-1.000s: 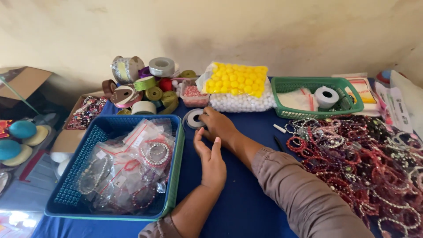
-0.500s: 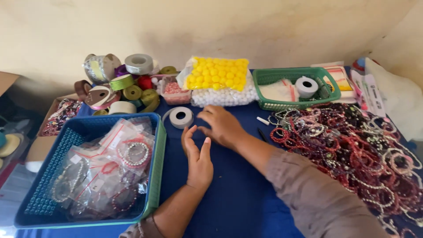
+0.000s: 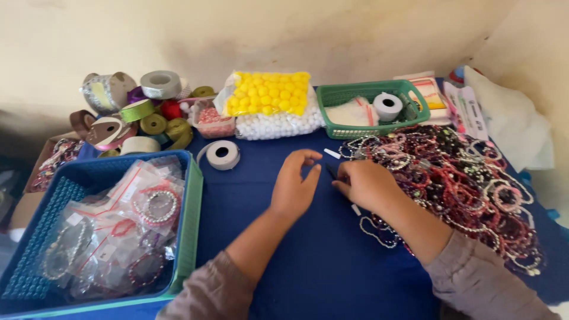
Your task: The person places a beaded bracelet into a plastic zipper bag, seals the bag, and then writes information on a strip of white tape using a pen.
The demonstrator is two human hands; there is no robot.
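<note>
We see matt blue cloth [image 3: 308,261], glossy clear plastic bags [image 3: 118,237], shiny glass-like bead bracelets [image 3: 468,184], green plastic basket [image 3: 332,112], rough plaster wall [image 3: 267,35].

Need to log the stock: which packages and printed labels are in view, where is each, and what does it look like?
Bag of balls: back centre, clear plastic, yellow balls above white ones.
Bagged bracelets: in the blue basket at left, small clear bags with red strips.
Printed card packs: back right beside the green basket, white with coloured print.
Small tub: left of the ball bag, clear, pink contents.
</note>
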